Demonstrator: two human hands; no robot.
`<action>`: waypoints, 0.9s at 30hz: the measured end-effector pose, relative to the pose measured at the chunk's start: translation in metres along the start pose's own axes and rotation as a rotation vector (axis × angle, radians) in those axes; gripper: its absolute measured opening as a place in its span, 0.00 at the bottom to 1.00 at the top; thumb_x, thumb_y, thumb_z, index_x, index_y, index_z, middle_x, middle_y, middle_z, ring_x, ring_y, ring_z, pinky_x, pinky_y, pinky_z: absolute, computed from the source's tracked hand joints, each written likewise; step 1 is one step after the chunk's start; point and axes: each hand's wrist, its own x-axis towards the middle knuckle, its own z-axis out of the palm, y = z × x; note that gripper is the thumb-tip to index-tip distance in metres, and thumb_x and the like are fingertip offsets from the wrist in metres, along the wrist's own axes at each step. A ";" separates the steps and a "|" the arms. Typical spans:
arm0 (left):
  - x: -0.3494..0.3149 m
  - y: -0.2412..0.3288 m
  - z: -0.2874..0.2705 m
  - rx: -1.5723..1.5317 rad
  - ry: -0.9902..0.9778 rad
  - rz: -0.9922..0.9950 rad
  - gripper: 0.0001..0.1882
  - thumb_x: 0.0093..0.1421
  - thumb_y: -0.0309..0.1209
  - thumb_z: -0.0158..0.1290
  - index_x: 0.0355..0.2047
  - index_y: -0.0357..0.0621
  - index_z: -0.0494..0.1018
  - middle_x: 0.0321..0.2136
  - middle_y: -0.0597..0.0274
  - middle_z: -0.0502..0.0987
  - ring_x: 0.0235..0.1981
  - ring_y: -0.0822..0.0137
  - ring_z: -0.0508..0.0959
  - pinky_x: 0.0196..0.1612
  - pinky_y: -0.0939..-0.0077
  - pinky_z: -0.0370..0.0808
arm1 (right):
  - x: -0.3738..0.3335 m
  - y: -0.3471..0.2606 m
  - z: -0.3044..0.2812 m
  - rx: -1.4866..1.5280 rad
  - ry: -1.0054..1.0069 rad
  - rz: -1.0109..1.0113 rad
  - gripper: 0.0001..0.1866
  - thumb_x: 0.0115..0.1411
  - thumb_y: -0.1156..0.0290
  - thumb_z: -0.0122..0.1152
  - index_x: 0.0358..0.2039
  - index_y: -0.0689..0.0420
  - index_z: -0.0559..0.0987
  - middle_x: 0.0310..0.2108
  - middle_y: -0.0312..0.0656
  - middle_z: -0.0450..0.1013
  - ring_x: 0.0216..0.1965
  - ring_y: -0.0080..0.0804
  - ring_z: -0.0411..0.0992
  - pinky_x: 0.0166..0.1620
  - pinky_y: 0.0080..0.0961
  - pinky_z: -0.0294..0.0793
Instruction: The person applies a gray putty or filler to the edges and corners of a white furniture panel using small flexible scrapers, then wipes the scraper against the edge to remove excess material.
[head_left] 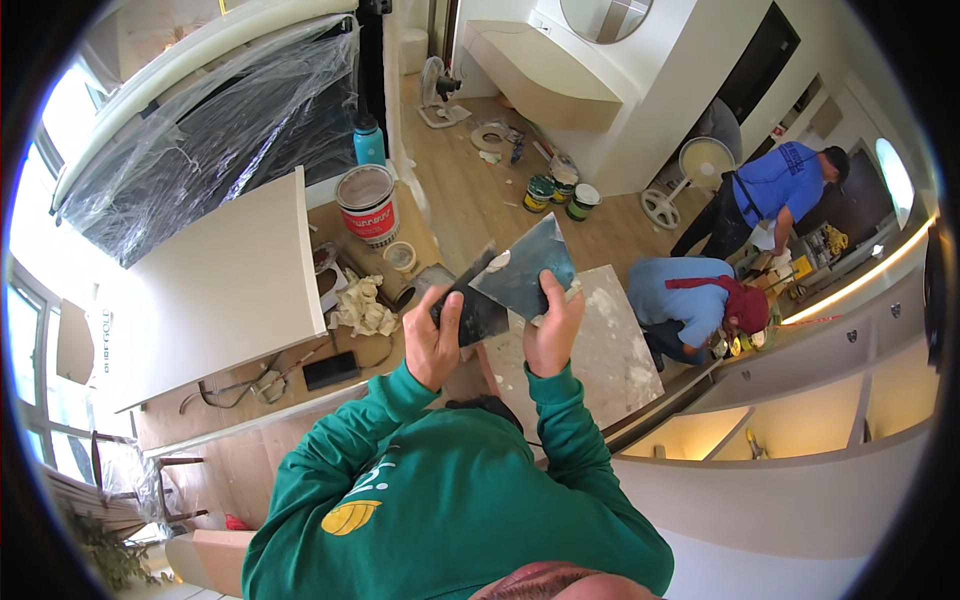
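Left hand [432, 335] and right hand [553, 328] are raised close together in front of the wearer's green sweatshirt [450, 500], each closed in a pinch on a flat spreader. Thumb on the near face, the left grips a dark spreader blade [482, 318]; its other fingers are mostly hidden behind. The right holds a blue-grey spreader blade [530, 268] the same way, tilted with one corner up — pale smears of compound mark its surface. The two blades overlap, the blue-grey one in front of the dark one; whether they touch cannot be told.

Beyond and below the right hand lies a whitish, smeared board [615, 350]. To the left, a worktop [415, 215] bears a red-and-white bucket [368, 207], a teal bottle [369, 143], crumpled paper [362, 308] and a black rectangular object [330, 371], with a large pale panel [220, 270] beside them. Three small tubs [565, 187] stand on the wooden floor [480, 170] ahead. At right, one co-worker in a blue shirt [780, 185] bends forward — another, in a lighter blue top and red headwear [745, 306], crouches nearby.
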 end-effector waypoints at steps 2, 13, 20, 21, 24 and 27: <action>-0.004 -0.009 -0.005 -0.026 -0.029 -0.041 0.16 0.73 0.36 0.52 0.40 0.31 0.75 0.23 0.59 0.73 0.25 0.68 0.70 0.31 0.69 0.69 | -0.006 0.007 -0.012 -0.443 -0.025 -0.240 0.28 0.59 0.91 0.58 0.59 0.56 0.75 0.47 0.50 0.74 0.48 0.46 0.76 0.52 0.34 0.76; 0.025 -0.030 -0.044 -1.209 -0.271 -1.019 0.20 0.73 0.45 0.52 0.54 0.42 0.75 0.46 0.59 0.83 0.44 0.64 0.85 0.51 0.68 0.82 | 0.013 -0.053 -0.011 0.273 -0.735 -0.877 0.19 0.58 0.70 0.67 0.49 0.57 0.76 0.56 0.55 0.71 0.59 0.57 0.72 0.65 0.62 0.69; -0.007 -0.020 -0.056 -1.144 -0.103 -0.905 0.18 0.71 0.42 0.56 0.54 0.44 0.75 0.45 0.63 0.83 0.42 0.69 0.84 0.47 0.68 0.84 | 0.019 -0.029 -0.002 0.016 -0.929 -1.000 0.20 0.60 0.75 0.64 0.53 0.48 0.78 0.61 0.47 0.68 0.62 0.52 0.70 0.67 0.61 0.68; -0.012 -0.024 -0.058 -1.146 -0.082 -0.909 0.18 0.71 0.42 0.56 0.54 0.44 0.75 0.45 0.64 0.83 0.42 0.69 0.84 0.47 0.69 0.83 | 0.022 -0.029 0.000 0.026 -0.962 -0.962 0.23 0.56 0.77 0.66 0.54 0.48 0.78 0.60 0.47 0.69 0.61 0.52 0.70 0.66 0.61 0.68; -0.026 -0.029 -0.069 -1.148 -0.028 -0.922 0.17 0.70 0.41 0.57 0.53 0.44 0.76 0.44 0.64 0.83 0.41 0.71 0.84 0.47 0.70 0.83 | 0.026 -0.015 0.009 -0.016 -1.020 -0.935 0.29 0.51 0.79 0.70 0.55 0.48 0.78 0.60 0.48 0.69 0.61 0.53 0.70 0.67 0.60 0.68; -0.034 -0.034 -0.091 -1.130 -0.032 -0.946 0.17 0.71 0.39 0.55 0.54 0.42 0.75 0.43 0.63 0.84 0.39 0.69 0.85 0.45 0.71 0.83 | 0.034 0.002 0.012 -0.210 -1.044 -0.895 0.32 0.49 0.82 0.70 0.56 0.50 0.77 0.59 0.48 0.69 0.62 0.55 0.69 0.67 0.61 0.67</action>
